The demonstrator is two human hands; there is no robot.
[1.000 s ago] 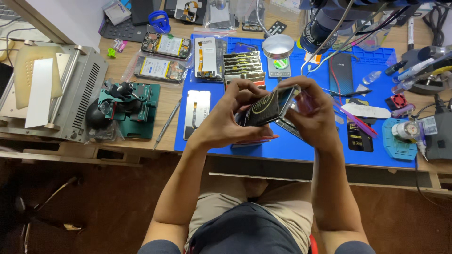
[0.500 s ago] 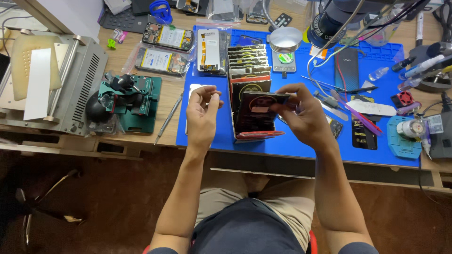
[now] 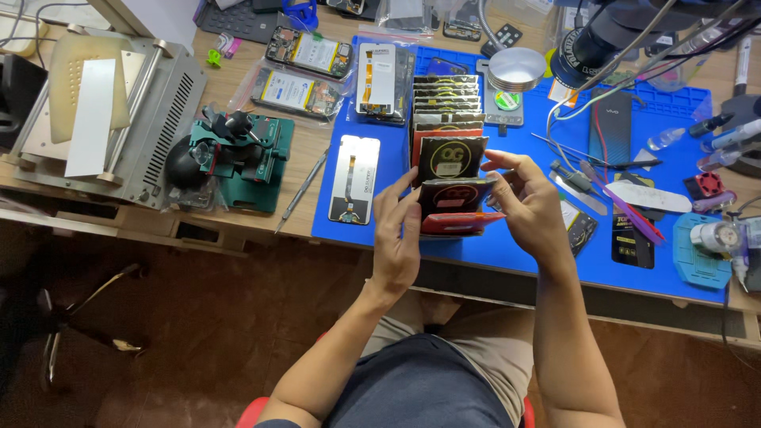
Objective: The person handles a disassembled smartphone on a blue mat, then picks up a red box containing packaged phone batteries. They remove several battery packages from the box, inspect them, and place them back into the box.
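Over the front edge of the blue work mat [image 3: 507, 246], both my hands hold a small stack of flat black and red packets [image 3: 456, 208]. My left hand [image 3: 400, 238] supports the stack's left edge with its fingers upright. My right hand [image 3: 529, 202] grips the right edge, thumb on top. Behind the stack, a fanned row of similar dark packets [image 3: 445, 107] lies on the mat. A phone screen panel [image 3: 354, 178] lies face down to the left of my left hand.
A green clamp fixture [image 3: 238, 154] and a grey machine [image 3: 103, 111] stand at the left. Opened phones [image 3: 305, 71] lie at the back. A round metal lamp head [image 3: 515, 70], a black phone [image 3: 610, 127], tweezers, pens and bottles crowd the right side of the mat.
My hands have come down toward the mat with the packets. My left hand, apart from the stack half a second ago, is now back against its left edge.
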